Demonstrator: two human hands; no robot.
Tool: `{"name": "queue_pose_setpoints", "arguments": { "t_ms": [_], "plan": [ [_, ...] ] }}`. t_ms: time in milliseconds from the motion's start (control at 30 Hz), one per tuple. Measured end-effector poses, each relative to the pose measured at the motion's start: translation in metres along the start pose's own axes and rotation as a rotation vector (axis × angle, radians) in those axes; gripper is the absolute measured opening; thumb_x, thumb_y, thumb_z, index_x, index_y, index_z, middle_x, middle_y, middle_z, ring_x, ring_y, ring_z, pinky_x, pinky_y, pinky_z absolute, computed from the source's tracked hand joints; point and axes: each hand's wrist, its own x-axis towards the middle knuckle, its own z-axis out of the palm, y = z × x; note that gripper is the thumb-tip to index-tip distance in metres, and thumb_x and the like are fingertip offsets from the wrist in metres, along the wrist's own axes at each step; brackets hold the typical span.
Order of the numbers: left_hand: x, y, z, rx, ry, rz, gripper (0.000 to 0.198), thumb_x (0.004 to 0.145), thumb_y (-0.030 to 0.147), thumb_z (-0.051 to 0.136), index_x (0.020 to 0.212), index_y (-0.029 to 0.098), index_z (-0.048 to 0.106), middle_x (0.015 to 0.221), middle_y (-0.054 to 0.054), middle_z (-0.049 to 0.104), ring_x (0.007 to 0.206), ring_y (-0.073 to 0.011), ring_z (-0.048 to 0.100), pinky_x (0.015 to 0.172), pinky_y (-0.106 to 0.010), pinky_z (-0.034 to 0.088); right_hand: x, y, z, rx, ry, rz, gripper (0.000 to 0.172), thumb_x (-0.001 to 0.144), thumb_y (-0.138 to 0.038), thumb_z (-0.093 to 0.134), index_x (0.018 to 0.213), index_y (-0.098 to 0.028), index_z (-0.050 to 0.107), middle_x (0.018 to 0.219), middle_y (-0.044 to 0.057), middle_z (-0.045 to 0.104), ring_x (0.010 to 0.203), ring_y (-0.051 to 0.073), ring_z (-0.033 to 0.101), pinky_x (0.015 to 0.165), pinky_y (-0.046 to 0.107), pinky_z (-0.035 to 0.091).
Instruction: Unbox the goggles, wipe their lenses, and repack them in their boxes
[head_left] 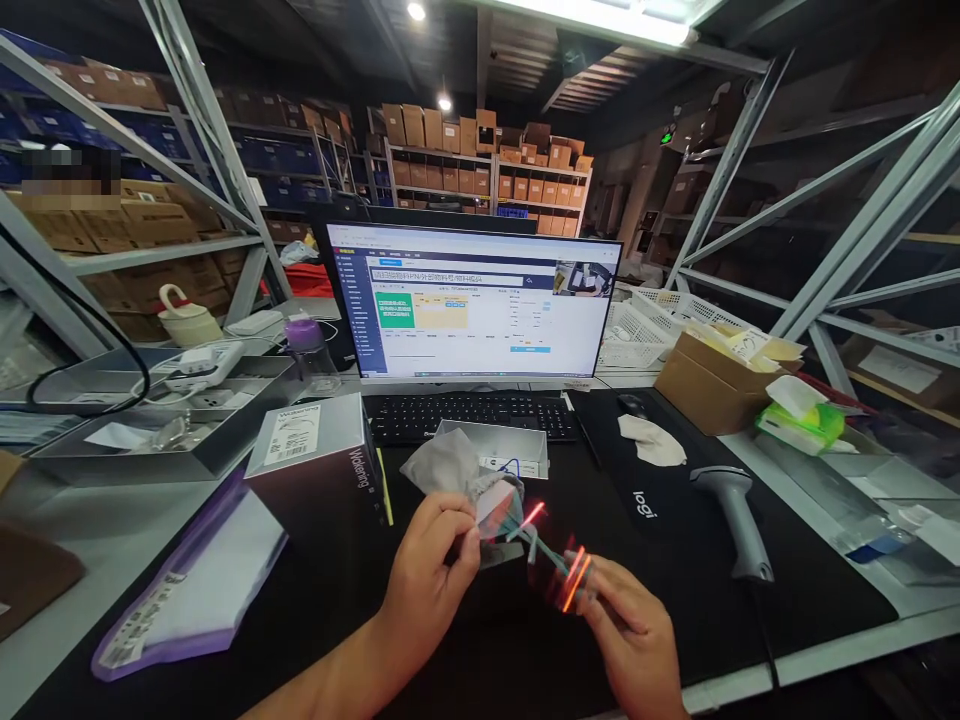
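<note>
My left hand (431, 565) is closed in a pinch on the edge of a soft grey pouch (444, 462), with a pale label or card (495, 502) at its mouth. Thin teal cords (546, 550) stretch from the pouch to my right hand (630, 625), whose thumb and fingers are pinched on their far end. Bright red light streaks cross the cords and blur what is at my right fingertips. Behind the pouch lies an open grey-white box (525, 445) with a blue loop of cord in it.
A grey handheld scanner (739, 520) lies on the black mat at right. A Wakening box (319, 480) and a purple-edged packet (195, 580) are at left. The keyboard (480, 415) and monitor (480, 310) stand ahead. A cardboard box (709, 380) is at back right.
</note>
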Motion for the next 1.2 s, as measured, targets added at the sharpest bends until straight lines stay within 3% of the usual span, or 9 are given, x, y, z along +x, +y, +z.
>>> {"name": "queue_pose_setpoints", "arguments": {
  "t_ms": [133,267,400,533,733,867,1000,1133,1200],
  "plan": [
    [-0.001,-0.003,-0.003,0.047,-0.007,0.008,0.018,0.094,0.01,0.048,0.083,0.021,0.058,0.093,-0.003,0.057,0.084,-0.0138,0.059,0.075,-0.024,0.051,-0.003,0.002,-0.003,-0.152,-0.051,-0.229,0.038,0.089,-0.009,0.064,0.121,-0.027,0.073,0.113,0.008,0.076,0.099,0.022,0.075,0.087,0.031,0.064],
    [-0.004,-0.004,-0.005,0.113,-0.058,0.085,0.017,0.093,0.01,0.049,0.085,0.02,0.059,0.096,-0.004,0.053,0.086,-0.0145,0.058,0.077,-0.024,0.052,-0.001,0.0,-0.001,-0.219,-0.087,-0.346,0.049,0.089,-0.003,0.061,0.132,-0.026,0.066,0.122,0.009,0.073,0.106,0.023,0.073,0.092,0.033,0.063],
    [-0.011,-0.001,-0.009,0.156,-0.103,0.127,0.015,0.092,0.009,0.049,0.085,0.02,0.058,0.095,-0.005,0.05,0.081,-0.0139,0.055,0.07,-0.023,0.052,0.003,-0.003,0.012,-0.182,0.038,-0.24,0.033,0.09,-0.01,0.063,0.117,-0.026,0.075,0.11,0.007,0.077,0.095,0.022,0.076,0.084,0.031,0.065],
    [-0.018,0.002,-0.013,0.202,-0.059,0.147,0.017,0.09,0.008,0.048,0.083,0.02,0.058,0.092,-0.005,0.049,0.08,-0.0146,0.054,0.069,-0.024,0.052,0.004,-0.007,0.031,-0.145,0.067,-0.116,0.019,0.09,-0.02,0.067,0.103,-0.025,0.08,0.097,0.007,0.08,0.085,0.024,0.078,0.077,0.031,0.067],
    [-0.017,0.003,-0.029,0.338,0.122,0.116,0.015,0.091,0.009,0.05,0.085,0.02,0.06,0.097,-0.007,0.047,0.087,-0.018,0.051,0.074,-0.029,0.052,0.014,-0.017,0.042,-0.14,-0.099,-0.403,0.036,0.092,-0.009,0.058,0.122,-0.024,0.072,0.111,0.01,0.077,0.097,0.023,0.076,0.085,0.033,0.065],
    [-0.014,0.004,-0.04,0.356,0.104,0.177,0.015,0.089,0.008,0.051,0.084,0.02,0.06,0.097,-0.006,0.046,0.087,-0.0178,0.051,0.073,-0.028,0.051,0.031,-0.027,0.039,-0.206,-0.242,-0.558,0.041,0.093,-0.005,0.054,0.129,-0.022,0.067,0.116,0.013,0.075,0.102,0.024,0.074,0.085,0.034,0.065],
    [-0.017,0.007,-0.043,0.367,0.089,0.2,0.018,0.088,0.005,0.05,0.085,0.021,0.059,0.098,-0.005,0.046,0.087,-0.0167,0.051,0.073,-0.027,0.051,0.047,-0.035,0.045,-0.151,-0.204,-0.396,0.03,0.094,-0.01,0.055,0.115,-0.021,0.073,0.108,0.01,0.077,0.098,0.022,0.074,0.087,0.033,0.064],
    [-0.028,0.008,-0.041,0.404,0.136,0.122,0.019,0.089,0.006,0.05,0.086,0.022,0.06,0.098,-0.005,0.045,0.086,-0.0174,0.051,0.071,-0.03,0.051,0.049,-0.04,0.061,-0.114,-0.135,-0.21,0.021,0.093,-0.014,0.057,0.096,-0.022,0.076,0.094,0.007,0.077,0.085,0.02,0.074,0.076,0.03,0.063],
    [-0.033,0.006,-0.04,0.426,0.166,0.119,0.018,0.089,0.009,0.051,0.087,0.024,0.062,0.097,-0.005,0.046,0.085,-0.0186,0.052,0.071,-0.032,0.052,0.045,-0.044,0.068,-0.176,-0.095,-0.193,0.022,0.093,-0.015,0.055,0.092,-0.022,0.076,0.095,0.007,0.075,0.084,0.021,0.072,0.072,0.031,0.061]
  ]
}}
